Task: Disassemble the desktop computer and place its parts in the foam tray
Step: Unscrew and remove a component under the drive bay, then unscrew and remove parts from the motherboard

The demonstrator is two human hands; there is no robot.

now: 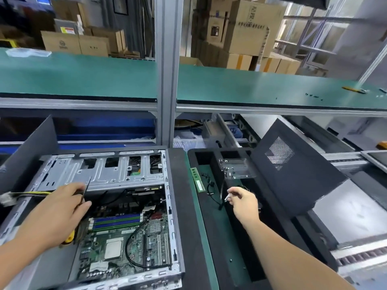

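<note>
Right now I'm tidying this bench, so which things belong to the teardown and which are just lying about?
Belongs to the job:
open computer case
screwdriver in left hand
small connector pinched by right hand
foam tray
memory stick

Lying about:
cardboard boxes
plastic bag

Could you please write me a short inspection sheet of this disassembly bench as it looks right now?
Surface: green mat under the case and tray.
Job's things: open computer case, motherboard still inside; foam tray holds a memory stick and a metal bracket; black side panel leans over the tray.
Clutter: small dark bits on the upper green shelf.
Hands: left hand grips a screwdriver; right hand pinches a small connector over the tray.
Cables: black cables in the tray; yellow wire bundle leaving the case.
Surroundings: cardboard boxes behind.
</note>
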